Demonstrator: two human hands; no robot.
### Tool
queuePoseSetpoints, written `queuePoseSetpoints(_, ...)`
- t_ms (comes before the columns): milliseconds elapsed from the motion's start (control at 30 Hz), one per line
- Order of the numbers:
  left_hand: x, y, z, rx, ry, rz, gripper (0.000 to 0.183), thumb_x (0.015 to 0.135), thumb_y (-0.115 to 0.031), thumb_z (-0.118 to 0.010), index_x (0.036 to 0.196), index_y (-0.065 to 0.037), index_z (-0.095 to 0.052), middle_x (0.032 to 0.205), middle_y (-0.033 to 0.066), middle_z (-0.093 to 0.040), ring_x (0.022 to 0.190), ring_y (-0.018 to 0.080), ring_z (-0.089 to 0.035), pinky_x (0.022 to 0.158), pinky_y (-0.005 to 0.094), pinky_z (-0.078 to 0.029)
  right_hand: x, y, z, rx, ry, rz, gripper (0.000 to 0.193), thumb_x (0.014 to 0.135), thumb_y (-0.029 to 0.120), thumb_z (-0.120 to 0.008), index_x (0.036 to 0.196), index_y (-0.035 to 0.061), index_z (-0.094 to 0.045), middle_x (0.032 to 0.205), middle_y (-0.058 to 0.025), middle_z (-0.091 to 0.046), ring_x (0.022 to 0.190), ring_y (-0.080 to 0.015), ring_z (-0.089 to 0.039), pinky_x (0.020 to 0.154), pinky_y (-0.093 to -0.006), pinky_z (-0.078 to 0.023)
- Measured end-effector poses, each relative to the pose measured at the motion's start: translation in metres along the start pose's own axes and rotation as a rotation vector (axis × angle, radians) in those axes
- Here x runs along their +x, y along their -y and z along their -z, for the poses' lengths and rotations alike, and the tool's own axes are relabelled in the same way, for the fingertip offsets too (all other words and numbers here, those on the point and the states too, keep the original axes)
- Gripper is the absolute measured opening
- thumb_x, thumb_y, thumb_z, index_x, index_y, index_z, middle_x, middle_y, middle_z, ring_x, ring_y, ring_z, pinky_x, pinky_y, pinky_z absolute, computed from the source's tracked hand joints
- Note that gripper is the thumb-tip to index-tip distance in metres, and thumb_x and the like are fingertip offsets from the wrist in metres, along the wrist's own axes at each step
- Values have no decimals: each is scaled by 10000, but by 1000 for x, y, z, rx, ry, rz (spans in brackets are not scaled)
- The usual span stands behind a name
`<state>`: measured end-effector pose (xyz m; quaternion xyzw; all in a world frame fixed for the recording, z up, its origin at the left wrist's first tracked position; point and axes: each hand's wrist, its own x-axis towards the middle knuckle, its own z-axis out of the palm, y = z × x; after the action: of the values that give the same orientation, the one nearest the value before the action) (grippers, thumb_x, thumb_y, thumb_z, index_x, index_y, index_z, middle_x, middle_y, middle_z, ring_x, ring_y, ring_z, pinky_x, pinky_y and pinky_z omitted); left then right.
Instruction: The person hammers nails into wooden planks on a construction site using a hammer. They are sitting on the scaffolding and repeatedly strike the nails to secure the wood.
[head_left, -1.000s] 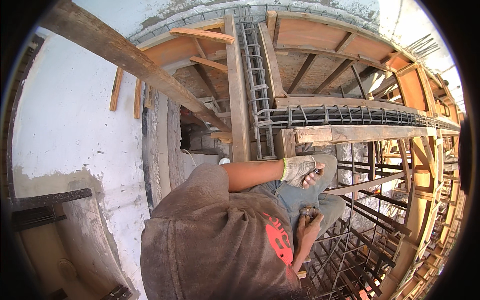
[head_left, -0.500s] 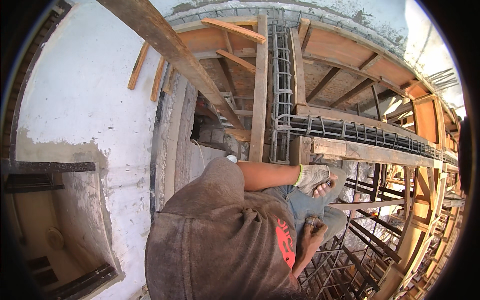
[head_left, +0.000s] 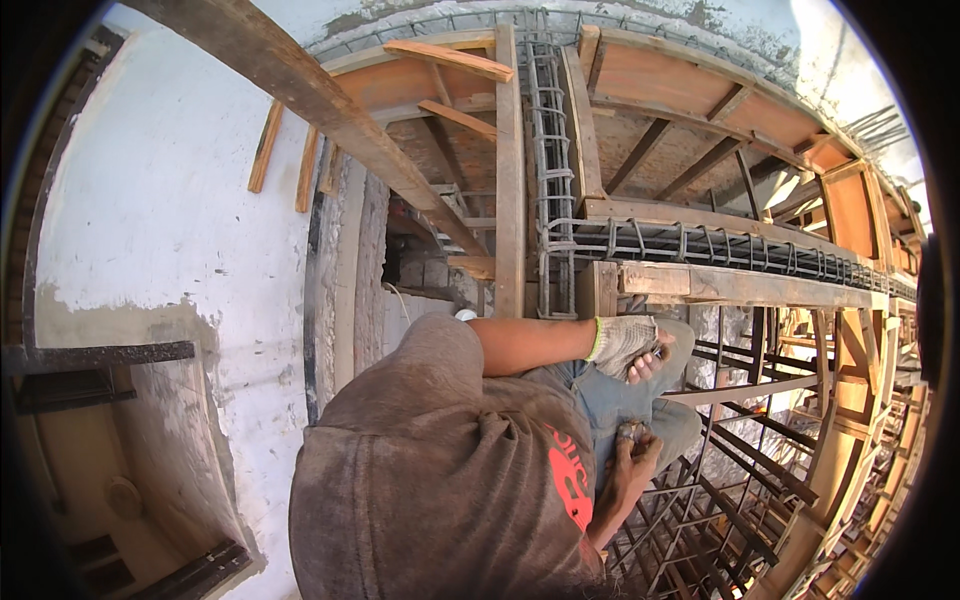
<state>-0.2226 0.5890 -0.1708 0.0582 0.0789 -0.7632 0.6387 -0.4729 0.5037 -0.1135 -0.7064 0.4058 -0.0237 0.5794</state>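
I sit with my denim-covered legs (head_left: pixel 655 400) bent, and both of my hands are in front of them. On my left hand (head_left: pixel 628 350) is a pale knitted work glove (head_left: pixel 612 340) with a yellow-green cuff and bare fingertips. Its fingers are curled in above one thigh, around something small and dark that I cannot make out. My bare right hand (head_left: pixel 636 460) is closer to the lower edge, beside the other knee. A small brownish, crumpled-looking thing (head_left: pixel 632 432) is pinched at its fingertips; its kind is unclear.
Past my left arm run tied steel rebar cages (head_left: pixel 553 150) between timber formwork boards (head_left: pixel 510 170). A long wooden beam (head_left: pixel 330 100) slants across the upper left, by a white wall (head_left: pixel 170 200). On the right, metal scaffold bars (head_left: pixel 750 470) crisscross below a timber edge (head_left: pixel 750 287).
The view has shifted slightly, so the formwork and rebar sit a little further left and up. Both hands stay closed in nearly the same places, with small finger movements.
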Motion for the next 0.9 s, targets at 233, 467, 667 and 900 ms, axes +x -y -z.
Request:
queuePoseSetpoints(233,-8,3,-6,43,-71,-36,353,1007,-412,-548,852,-104,-626,643,-7,-465,568,125,-455,524,280,-402,14,-36,-2,-119,-34,152,335,847,90,-751,1052,15,-497,851,-73,-604,652,-154,-559,598,-305,-485)
queuePoseSetpoints(467,-8,-5,-13,-1,-124,-25,348,1025,-376,-495,872,-76,-584,673,2,-426,582,137,-428,534,297,-398,4,10,1,-324,-50,31,369,813,135,-763,1041,0,-506,841,-182,-664,754,-294,-662,710,-386,-511)
queuePoseSetpoints(667,-6,-8,-18,9,-113,-39,325,1021,-333,-495,872,-57,-582,672,19,-431,568,146,-430,546,307,-403,9,1,6,-410,-50,94,430,833,207,-711,1123,-2,-472,887,-261,-662,847,-474,-647,735,-491,-507)
queuePoseSetpoints(900,0,-1,-25,53,-130,-25,316,1041,-331,-458,952,-49,-569,714,21,-420,626,146,-423,557,288,-401,5,-13,7,-328,-70,110,417,830,195,-698,1118,0,-468,911,-260,-673,868,-461,-652,746,-505,-505)
